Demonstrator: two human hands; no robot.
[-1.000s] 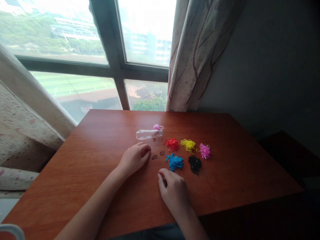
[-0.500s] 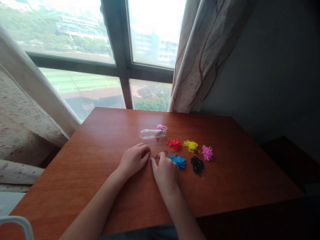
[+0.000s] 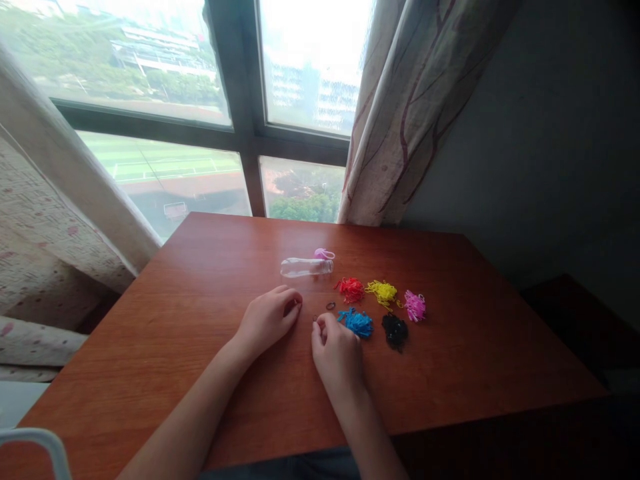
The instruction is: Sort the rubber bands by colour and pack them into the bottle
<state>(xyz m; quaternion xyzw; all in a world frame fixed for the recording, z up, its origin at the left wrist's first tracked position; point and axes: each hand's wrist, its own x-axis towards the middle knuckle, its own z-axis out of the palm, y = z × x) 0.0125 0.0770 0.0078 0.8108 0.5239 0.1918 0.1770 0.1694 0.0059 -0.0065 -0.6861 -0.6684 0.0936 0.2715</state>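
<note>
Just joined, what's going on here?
A person has both hands at a wooden table. The right hand is at a small dark ring, perhaps pinching it; a second ring lies just beyond. The left hand rests on the table, its grip hidden. Nearby lie a red pile, yellow pile, pink pile, blue pile and black pile; a clear bottle lies farther back.

Can't tell if the left hand [image 3: 270, 315] has anything in it, the curled fingers block the view. There's a dark loop [image 3: 315, 318] right at the tips of the right hand [image 3: 337, 347], way too small to say if it's pinched. Single strands in the black pile [image 3: 395, 331] just blur together. White curved tube [image 3: 43, 437] is cut off bottom left, buildings [image 3: 320, 97] outside are hazy.
</note>
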